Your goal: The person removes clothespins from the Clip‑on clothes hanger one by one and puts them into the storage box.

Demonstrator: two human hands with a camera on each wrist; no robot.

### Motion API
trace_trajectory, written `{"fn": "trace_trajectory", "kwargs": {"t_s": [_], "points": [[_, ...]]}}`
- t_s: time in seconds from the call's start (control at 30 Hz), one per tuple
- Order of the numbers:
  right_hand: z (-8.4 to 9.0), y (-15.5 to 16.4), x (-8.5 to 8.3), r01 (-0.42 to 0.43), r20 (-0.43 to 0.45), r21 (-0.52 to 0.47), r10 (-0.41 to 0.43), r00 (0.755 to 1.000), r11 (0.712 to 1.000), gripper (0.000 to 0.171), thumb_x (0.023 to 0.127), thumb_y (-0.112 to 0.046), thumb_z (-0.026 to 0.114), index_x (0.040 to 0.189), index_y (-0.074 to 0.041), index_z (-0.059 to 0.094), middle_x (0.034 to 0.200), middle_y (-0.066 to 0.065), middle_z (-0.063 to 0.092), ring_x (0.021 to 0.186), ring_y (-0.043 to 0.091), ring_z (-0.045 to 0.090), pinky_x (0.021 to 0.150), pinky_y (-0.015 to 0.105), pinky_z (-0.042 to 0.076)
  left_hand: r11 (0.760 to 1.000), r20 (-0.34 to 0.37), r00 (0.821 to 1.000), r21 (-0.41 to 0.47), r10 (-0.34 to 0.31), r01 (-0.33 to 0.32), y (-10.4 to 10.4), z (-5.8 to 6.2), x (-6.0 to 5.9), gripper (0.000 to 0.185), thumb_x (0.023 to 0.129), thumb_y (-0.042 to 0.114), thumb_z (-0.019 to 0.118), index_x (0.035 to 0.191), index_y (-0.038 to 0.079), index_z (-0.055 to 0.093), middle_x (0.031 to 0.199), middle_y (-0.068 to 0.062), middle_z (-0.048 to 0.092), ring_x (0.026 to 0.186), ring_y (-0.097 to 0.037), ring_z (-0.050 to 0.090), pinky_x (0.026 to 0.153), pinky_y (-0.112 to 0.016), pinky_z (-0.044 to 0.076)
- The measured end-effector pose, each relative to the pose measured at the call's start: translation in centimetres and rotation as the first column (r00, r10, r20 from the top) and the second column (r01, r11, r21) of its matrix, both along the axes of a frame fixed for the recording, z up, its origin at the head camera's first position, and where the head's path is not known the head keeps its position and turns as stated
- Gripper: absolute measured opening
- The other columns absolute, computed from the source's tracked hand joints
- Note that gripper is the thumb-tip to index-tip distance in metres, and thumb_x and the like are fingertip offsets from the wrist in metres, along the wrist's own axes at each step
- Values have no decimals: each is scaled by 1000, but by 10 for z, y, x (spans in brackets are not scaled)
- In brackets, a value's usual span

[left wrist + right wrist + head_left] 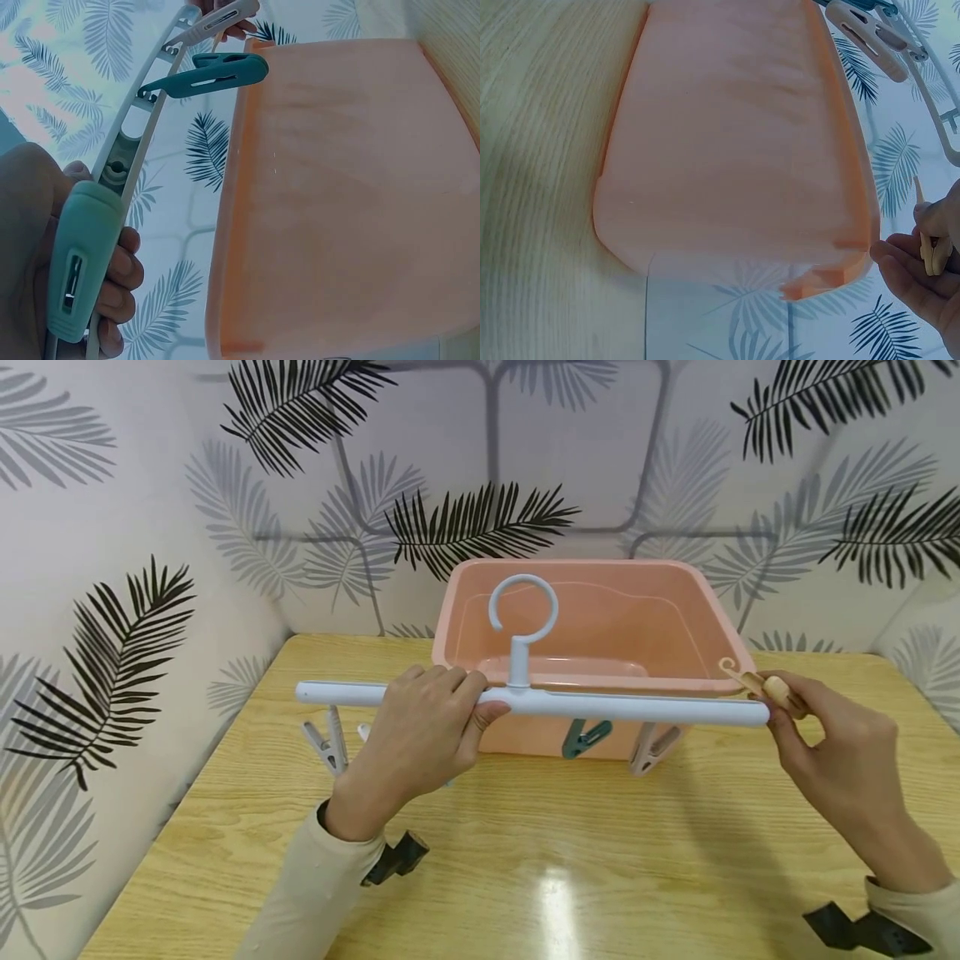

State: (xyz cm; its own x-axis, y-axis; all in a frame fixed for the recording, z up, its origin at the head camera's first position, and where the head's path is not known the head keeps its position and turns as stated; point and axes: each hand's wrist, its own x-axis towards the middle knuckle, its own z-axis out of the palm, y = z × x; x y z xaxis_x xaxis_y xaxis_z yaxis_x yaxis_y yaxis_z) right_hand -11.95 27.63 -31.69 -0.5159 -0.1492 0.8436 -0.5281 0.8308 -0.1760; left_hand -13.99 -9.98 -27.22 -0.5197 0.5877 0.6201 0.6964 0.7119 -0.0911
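Observation:
A pale blue clip hanger (637, 706) with a round hook on top is held level above the table. My left hand (431, 727) grips its bar just left of the hook. From the bar's underside hang a grey clothespin (330, 743), a dark teal clothespin (587, 738) and a pinkish-beige clothespin (654, 748). In the left wrist view, a light teal clothespin (79, 262) hangs close to my left fingers. My right hand (840, 752) pinches a cream clothespin (777, 691) with a curled hook, beside the bar's right end. My fingers partly cover that clothespin.
Behind the hanger, a pink plastic basin (592, 618) stands on the wooden table (510, 860) near the wall. Leaf-patterned covering (225, 543) lines the wall at the back and left. A black wrist mount (397, 858) is strapped to my left forearm.

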Motion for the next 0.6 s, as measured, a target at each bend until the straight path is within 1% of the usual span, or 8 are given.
{"fn": "trace_trajectory", "kwargs": {"t_s": [0.1, 0.17, 0.2, 0.23, 0.33, 0.43, 0.5, 0.6], "points": [[4, 0, -1, 3, -2, 27, -3, 1000, 1000, 61, 100, -48, 42, 98, 9, 66, 78, 19, 66, 72, 13, 62, 80, 3, 31, 1000, 8, 1000, -6, -2, 2, 0, 0, 0, 28, 96, 31, 59, 80, 9, 55, 63, 1, 48, 56, -17, 51, 55, -31, 38], [8, 0, -2, 10, -6, 66, -10, 1000, 998, 60, 100, -46, 42, 97, 9, 65, 76, 18, 64, 65, 28, 62, 75, 5, 33, 1000, 12, 1000, -9, -1, 1, 1, 0, 1, 28, 96, 32, 59, 79, 9, 54, 63, 1, 47, 55, -16, 50, 54, -31, 36], [9, 0, -3, 9, -2, 70, -9, 1000, 998, 61, 100, -47, 42, 98, 9, 65, 76, 18, 64, 65, 29, 62, 74, 6, 33, 1000, 13, 1000, -12, 0, 0, 1, 0, 1, 29, 96, 32, 59, 79, 9, 53, 62, 1, 47, 55, -16, 49, 54, -31, 36], [11, 0, -3, 11, 1, 87, -11, 1000, 996, 61, 101, -47, 42, 99, 10, 64, 75, 19, 64, 63, 31, 62, 71, 9, 36, 1000, 15, 1000, -15, 2, -2, 1, 0, 1, 29, 96, 32, 59, 79, 9, 53, 62, 1, 46, 55, -16, 48, 54, -30, 35], [13, -1, -5, 6, -10, 85, -6, 1000, 996, 63, 100, -49, 42, 99, 10, 65, 73, 19, 62, 58, 33, 60, 63, 19, 38, 1000, 13, 1000, -20, 7, -7, 2, 0, 2, 29, 96, 32, 59, 79, 9, 54, 63, 1, 47, 55, -16, 50, 54, -30, 35], [15, -2, -8, 4, -22, 76, -2, 1000, 997, 66, 99, -51, 41, 98, 10, 65, 72, 22, 62, 56, 35, 58, 61, 27, 38, 1000, 14, 1000, -23, 11, -11, 2, 0, 2, 29, 96, 32, 59, 79, 8, 54, 63, 1, 47, 55, -16, 50, 55, -30, 35], [16, -4, -10, 1, -25, 68, 0, 1000, 998, 67, 99, -53, 42, 98, 10, 65, 73, 23, 63, 57, 37, 59, 62, 29, 38, 1000, 16, 1000, -23, 11, -11, 2, 1, 2, 30, 96, 32, 59, 79, 9, 53, 63, 1, 47, 55, -16, 49, 55, -30, 35], [17, -4, -12, 2, -14, 94, -1, 1000, 996, 60, 100, -46, 45, 100, 10, 65, 75, 23, 64, 60, 38, 61, 62, 33, 40, 1000, 19, 1000, -25, 14, -13, 2, 0, 2, 30, 96, 32, 59, 78, 9, 52, 62, 1, 46, 55, -16, 49, 55, -30, 35]]}}
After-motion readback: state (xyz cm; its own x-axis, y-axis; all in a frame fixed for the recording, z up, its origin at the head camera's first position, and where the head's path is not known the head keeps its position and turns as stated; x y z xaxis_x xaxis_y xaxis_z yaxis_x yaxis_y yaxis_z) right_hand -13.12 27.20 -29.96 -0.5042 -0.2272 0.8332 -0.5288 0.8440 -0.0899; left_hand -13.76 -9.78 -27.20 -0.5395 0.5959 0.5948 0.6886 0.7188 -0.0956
